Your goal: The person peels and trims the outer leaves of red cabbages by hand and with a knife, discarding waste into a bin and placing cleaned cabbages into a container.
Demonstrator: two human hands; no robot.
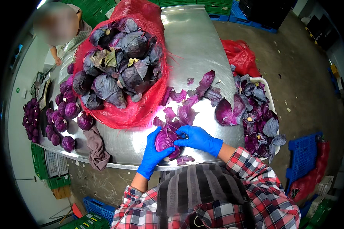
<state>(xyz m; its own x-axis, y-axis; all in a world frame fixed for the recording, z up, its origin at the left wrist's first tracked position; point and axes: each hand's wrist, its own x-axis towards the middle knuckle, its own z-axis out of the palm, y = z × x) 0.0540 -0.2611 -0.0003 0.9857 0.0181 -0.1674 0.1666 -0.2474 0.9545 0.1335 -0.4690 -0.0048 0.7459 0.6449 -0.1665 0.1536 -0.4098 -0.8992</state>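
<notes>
In blue gloves, my left hand wraps round the left and lower side of a red cabbage at the steel table's front. My right hand has curled fingers on the cabbage's right side; a thin line by the fingertips is too small to make out. Loose purple leaves lie around and beyond it. A large red mesh sack of darker, leafy cabbages lies open behind my hands. Trimmed purple cabbages sit to the left, beside a brown cloth.
A white tub heaped with leaves stands at the table's right, near red sacks and blue pallets. Another person stands at the back left. Green crates are below the table's left side.
</notes>
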